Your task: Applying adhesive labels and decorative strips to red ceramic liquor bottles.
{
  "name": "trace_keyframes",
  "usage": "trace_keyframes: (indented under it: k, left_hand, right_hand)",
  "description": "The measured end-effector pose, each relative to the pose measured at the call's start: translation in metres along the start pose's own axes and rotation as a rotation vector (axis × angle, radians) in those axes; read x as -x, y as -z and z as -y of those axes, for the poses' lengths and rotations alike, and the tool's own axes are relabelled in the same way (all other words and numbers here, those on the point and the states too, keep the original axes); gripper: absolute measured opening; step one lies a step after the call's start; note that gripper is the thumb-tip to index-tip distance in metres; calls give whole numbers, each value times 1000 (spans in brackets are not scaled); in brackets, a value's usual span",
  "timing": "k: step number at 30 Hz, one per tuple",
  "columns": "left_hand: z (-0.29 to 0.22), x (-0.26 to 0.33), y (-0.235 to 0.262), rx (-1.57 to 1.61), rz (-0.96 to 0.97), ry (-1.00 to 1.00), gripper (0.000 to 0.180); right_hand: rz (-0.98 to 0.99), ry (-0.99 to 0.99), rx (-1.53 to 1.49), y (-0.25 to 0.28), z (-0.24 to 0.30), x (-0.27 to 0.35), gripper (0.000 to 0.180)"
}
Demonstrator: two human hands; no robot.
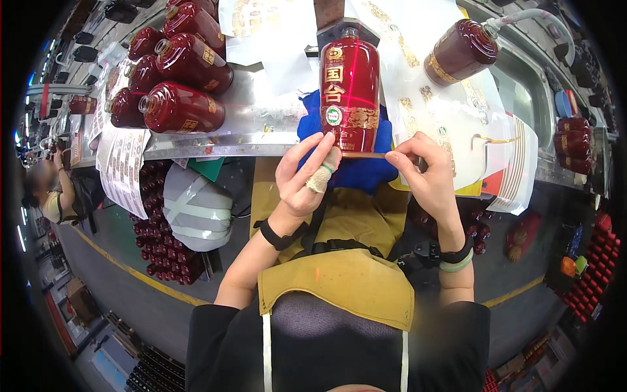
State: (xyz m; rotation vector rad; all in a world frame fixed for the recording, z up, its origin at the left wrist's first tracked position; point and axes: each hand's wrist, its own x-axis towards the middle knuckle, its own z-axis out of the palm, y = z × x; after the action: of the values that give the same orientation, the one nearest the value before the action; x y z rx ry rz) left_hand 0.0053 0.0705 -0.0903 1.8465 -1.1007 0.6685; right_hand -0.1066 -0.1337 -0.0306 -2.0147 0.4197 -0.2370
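A glossy red bottle [351,81] with gold decals lies on a blue cloth [385,171] at the bench's front edge, its neck away from me and its base toward me. My left hand [305,173] is closed against the bottle's lower left, fingertips pressed on it; one finger wears a pale wrap with a green band. Along the base runs a thin gold-brown strip [366,155]. My right hand [428,170] pinches the strip's right end between thumb and forefinger. Where the strip's left end sits is hidden behind my left fingers.
Several red bottles [186,108] lie at the left of the metal bench [261,124]. Another red bottle [460,52] lies at the right beside a pale hose [535,14]. Decal sheets [418,72] cover the right side; a striped sheet [121,166] overhangs the left edge. A person works far left.
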Motion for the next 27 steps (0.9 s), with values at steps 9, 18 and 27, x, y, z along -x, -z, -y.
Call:
trace_keyframes:
  k: [9, 18, 27]
  left_hand:
    - [-9, -12, 3, -96, 73, -93, 19]
    - [0, -11, -3, 93, -55, 51, 19]
    - [-1, -4, 1, 1, 16, -16, 22]
  right_hand:
    - [-18, -7, 18, -4, -4, -1, 18]
    - [-15, 48, -20, -10, 4, -1, 17]
    - [-14, 43, -19, -4, 6, -1, 18]
